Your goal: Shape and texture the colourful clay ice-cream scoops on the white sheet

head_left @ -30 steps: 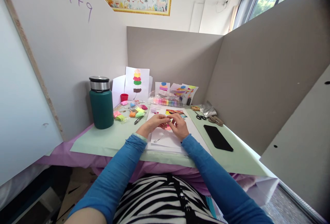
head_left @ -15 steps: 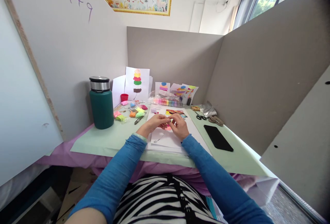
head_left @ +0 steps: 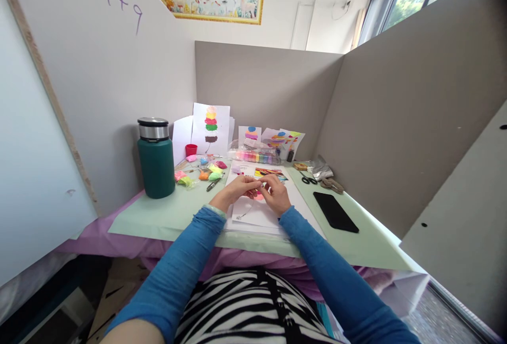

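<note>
Bringing our fingertips together over the white sheet point(head_left: 253, 216), we keep both hands almost exactly where they are in the earlier frames. Our left hand point(head_left: 237, 191) and right hand point(head_left: 276, 194) meet above the sheet, fingers bent and the tips pinched close. Whatever may sit between them is too small and too hidden to make out, so we cannot tell whether either hand grasps anything.

The white sheet lies flat on the table under our hands, with a thin drawn line near its lower left part and a pink patch point(head_left: 259, 196) partly covered by our fingers. Since the last frame we see no clear change in the sheet or the things around it.

To the left of our hands lie the pen point(head_left: 213, 184) and the colourful packets point(head_left: 204, 175), with the green bottle point(head_left: 156, 164) upright beyond them. The red cup point(head_left: 190, 150) stands before the propped ice-cream picture point(head_left: 211, 125). On our right, the scissors point(head_left: 309, 180) lie beyond the black phone point(head_left: 335, 212), the two apart on the pale green cover point(head_left: 356, 249).
</note>
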Demonstrator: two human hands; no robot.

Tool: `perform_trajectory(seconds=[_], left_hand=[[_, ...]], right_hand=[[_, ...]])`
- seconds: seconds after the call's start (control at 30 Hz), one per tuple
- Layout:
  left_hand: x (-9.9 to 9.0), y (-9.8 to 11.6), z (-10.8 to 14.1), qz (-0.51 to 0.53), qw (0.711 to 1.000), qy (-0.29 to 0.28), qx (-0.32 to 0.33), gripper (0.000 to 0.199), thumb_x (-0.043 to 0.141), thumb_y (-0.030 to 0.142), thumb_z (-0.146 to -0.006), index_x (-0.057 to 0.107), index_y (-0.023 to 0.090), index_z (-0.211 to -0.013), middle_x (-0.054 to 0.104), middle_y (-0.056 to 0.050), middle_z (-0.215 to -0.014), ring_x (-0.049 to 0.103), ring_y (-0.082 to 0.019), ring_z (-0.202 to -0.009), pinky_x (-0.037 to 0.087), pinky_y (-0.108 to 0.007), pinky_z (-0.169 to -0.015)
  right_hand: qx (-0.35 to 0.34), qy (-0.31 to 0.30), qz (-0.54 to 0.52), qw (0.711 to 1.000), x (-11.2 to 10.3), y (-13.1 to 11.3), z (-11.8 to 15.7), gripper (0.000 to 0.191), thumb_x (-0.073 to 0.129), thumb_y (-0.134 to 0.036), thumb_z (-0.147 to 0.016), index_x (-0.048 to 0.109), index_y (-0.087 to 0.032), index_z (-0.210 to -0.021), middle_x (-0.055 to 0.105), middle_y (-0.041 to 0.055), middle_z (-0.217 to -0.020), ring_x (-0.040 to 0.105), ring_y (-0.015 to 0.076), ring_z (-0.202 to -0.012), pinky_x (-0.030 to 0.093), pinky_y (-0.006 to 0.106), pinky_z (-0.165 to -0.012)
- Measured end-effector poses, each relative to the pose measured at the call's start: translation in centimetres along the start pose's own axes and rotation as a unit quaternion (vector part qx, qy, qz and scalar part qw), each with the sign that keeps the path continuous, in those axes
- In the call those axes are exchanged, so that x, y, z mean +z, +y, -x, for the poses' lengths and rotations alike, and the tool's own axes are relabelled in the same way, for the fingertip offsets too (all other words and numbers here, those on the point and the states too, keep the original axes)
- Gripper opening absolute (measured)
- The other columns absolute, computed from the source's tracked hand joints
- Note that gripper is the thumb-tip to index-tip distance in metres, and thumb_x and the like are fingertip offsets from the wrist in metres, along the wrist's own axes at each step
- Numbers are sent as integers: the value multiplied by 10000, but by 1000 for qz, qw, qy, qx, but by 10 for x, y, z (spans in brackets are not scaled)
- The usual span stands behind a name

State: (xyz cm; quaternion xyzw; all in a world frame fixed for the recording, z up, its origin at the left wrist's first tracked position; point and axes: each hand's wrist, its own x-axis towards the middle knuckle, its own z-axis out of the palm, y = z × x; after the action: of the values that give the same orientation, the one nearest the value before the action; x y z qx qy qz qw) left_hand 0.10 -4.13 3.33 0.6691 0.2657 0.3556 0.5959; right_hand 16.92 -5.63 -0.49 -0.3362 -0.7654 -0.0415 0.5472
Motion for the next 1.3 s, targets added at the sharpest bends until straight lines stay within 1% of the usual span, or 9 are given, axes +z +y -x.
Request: perform_trajectory(seconds=[0.13, 0.27, 0.4, 0.53, 0.7, 0.93, 1.13, 1.3], left_hand=[[0, 0, 0, 8, 1000, -10, 2, 427, 774, 494, -650, 665, 90, -732, 579, -21, -614, 530, -87, -572, 426, -241, -606], [-1, -2, -1, 21, 1000, -14, 2, 434, 776, 494, -651, 667, 85, -745, 590, -27, -629, 533, -85, -571, 423, -241, -607], [-2, -3, -2, 25, 1000, -7, 4, 425, 786, 475, -644, 675, 83, -763, 592, -23, -639, 537, -85, -578, 417, -241, -607], [-3, -5, -4, 28, 1000, -3, 5, 427, 790, 472, -640, 674, 84, -775, 589, -15, -639, 535, -81, -577, 414, -240, -608], [-6, -9, -5, 42, 999, -17, 2, 438, 769, 500, -661, 656, 87, -751, 579, -15, -615, 546, -91, -577, 412, -242, -602], [-7, -10, -5, 69, 996, -56, -2, 455, 766, 515, -667, 659, 89, -785, 606, -39, -657, 574, -119, -619, 456, -287, -664], [-7, -11, -7, 75, 995, -65, 3, 441, 750, 513, -689, 645, 95, -783, 602, -32, -667, 576, -114, -612, 456, -287, -664], [-7, -10, -6, 72, 995, -64, 4, 452, 735, 528, -700, 643, 94, -792, 603, -35, -672, 571, -111, -609, 456, -283, -661]], right_hand=[[6, 3, 1, 1000, 0, 1, 0, 120, 545, -317, -893, 594, -216, -935, 601, 62, -948, 540, 133, -625, 501, 304, -611], [-1, 11, -1, 1000, 0, 0, 0, 114, 552, -312, -892, 589, -210, -926, 599, 60, -936, 537, 129, -621, 494, 296, -610], [-6, 16, -2, 1000, 0, 0, 0, 115, 565, -298, -887, 591, -201, -943, 598, 58, -936, 533, 122, -605, 483, 292, -595], [1, 16, -1, 1000, 0, -1, 0, 134, 561, -322, -895, 598, -206, -951, 604, 57, -936, 533, 121, -605, 486, 295, -607], [5, 16, -9, 1000, -1, -2, -1, 137, 559, -332, -900, 611, -214, -945, 607, 60, -933, 541, 131, -633, 496, 303, -624], [20, 27, -21, 999, -2, -3, -2, 153, 559, -347, -896, 625, -218, -942, 608, 59, -903, 554, 153, -672, 498, 306, -603], [15, 27, -18, 999, -2, -4, -3, 165, 553, -357, -902, 622, -216, -950, 612, 59, -908, 554, 152, -680, 504, 312, -627], [17, 27, -20, 999, -2, -5, -3, 182, 538, -371, -910, 618, -214, -956, 611, 61, -891, 555, 157, -692, 499, 305, -611]])
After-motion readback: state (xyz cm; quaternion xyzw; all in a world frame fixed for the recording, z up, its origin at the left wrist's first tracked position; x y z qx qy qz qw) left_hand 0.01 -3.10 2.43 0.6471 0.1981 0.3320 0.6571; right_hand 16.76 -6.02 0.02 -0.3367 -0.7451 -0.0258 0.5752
